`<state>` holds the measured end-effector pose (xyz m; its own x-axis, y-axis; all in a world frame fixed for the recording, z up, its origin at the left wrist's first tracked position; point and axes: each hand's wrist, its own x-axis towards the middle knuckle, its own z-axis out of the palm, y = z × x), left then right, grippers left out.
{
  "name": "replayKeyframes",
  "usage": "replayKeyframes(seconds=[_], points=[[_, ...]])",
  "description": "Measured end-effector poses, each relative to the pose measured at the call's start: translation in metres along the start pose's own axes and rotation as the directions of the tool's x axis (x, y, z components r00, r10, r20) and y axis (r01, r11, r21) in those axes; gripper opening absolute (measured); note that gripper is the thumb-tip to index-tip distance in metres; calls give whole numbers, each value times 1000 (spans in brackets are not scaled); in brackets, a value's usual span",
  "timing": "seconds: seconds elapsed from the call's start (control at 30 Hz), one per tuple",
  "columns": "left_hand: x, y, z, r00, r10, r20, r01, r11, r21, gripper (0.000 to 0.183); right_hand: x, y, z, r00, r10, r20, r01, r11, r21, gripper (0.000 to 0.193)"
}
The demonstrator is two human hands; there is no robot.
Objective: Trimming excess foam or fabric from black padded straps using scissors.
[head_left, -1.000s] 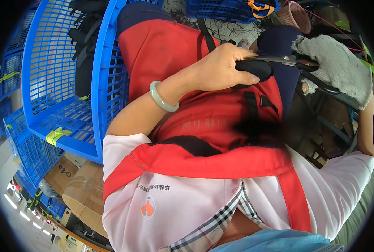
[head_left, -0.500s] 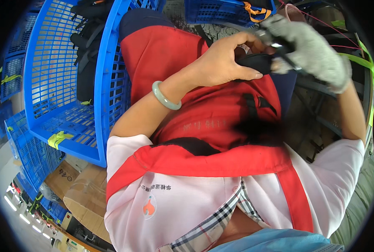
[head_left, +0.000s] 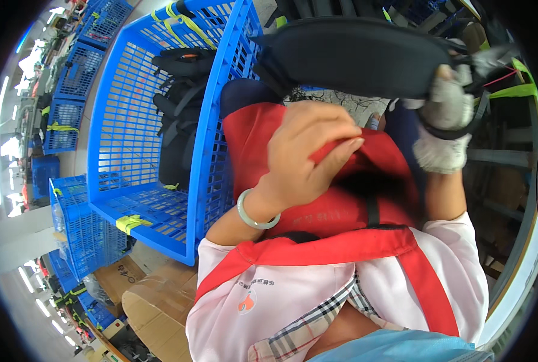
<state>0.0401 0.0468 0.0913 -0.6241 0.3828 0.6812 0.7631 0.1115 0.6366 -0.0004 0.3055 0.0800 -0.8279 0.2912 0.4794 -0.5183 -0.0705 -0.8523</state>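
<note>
A long, black padded belt (head_left: 353, 57) stretches across the top of the view, above my knees. My right hand (head_left: 451, 114), in a grey-white knitted glove, grips its right end with the thumb on the padding. A dark loop lies around the glove near the wrist. Something shiny and blurred (head_left: 492, 59) shows beside the gloved fingers; its kind is unclear. My bare left hand (head_left: 308, 151), a pale bangle on its wrist, hovers over the red apron (head_left: 257, 133). Its thumb and forefinger are apart, with nothing visible between them, and it does not touch the belt.
Close on my left stands a blue plastic crate (head_left: 203, 145) holding several black padded pieces (head_left: 181, 99). More blue crates (head_left: 91, 223) and cardboard boxes (head_left: 163, 295) are farther left. A metal frame (head_left: 492, 158) runs along my right side. Other black pieces (head_left: 317, 8) lie ahead.
Both hands were together on a black item at the upper right. My left hand has come away toward me, while the right now holds up the long belt. The view has shifted leftward.
</note>
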Motion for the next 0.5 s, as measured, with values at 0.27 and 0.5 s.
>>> replayKeyframes(seconds=[0.27, 0.5], points=[[-3, -47, 28, 767, -632, 116, 403, 333, -853, 35, -65, -18, 58, 748, 598, 286, -482, 787, -384, 51], [3, -60, 26, 741, -648, 176, 400, 216, -891, 31, -72, -18, 8, 816, 473, 333, -151, 729, -667, 72]])
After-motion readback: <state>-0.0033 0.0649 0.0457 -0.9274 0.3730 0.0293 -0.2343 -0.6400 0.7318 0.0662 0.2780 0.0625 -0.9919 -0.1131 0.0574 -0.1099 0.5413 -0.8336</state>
